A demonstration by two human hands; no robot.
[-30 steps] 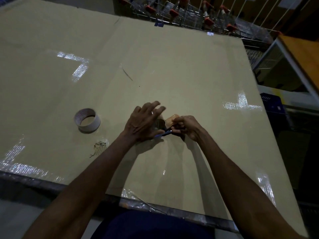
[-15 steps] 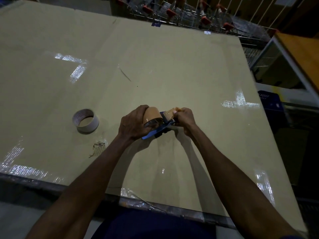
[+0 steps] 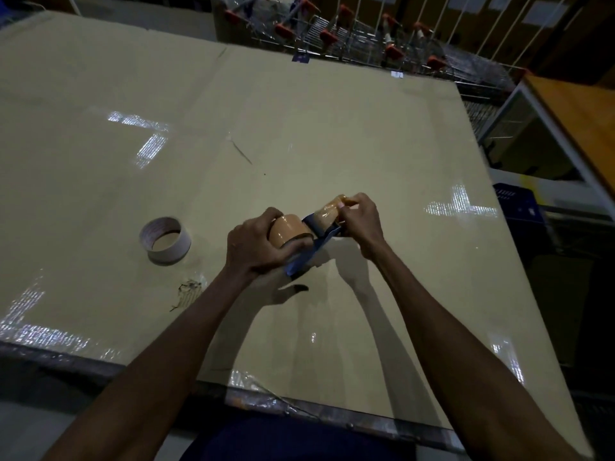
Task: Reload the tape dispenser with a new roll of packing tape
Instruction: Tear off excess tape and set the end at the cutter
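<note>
A brown roll of packing tape (image 3: 289,229) sits on the blue tape dispenser (image 3: 314,251), held a little above the table. My left hand (image 3: 254,244) wraps around the roll and the dispenser's body. My right hand (image 3: 361,221) pinches the loose brown tape end (image 3: 329,211) at the dispenser's front, pulled out from the roll. The dispenser's lower part is partly hidden by my left hand.
An empty cardboard tape core (image 3: 165,239) lies on the beige table (image 3: 299,144) to the left of my hands. A scrap of crumpled tape (image 3: 188,292) lies below it. Shopping trolleys (image 3: 366,38) stand beyond the far edge, a wooden counter (image 3: 579,118) at right.
The roll and dispenser have risen from the table into both hands. My left hand has closed around the roll, and my right hand has drawn the tape end out.
</note>
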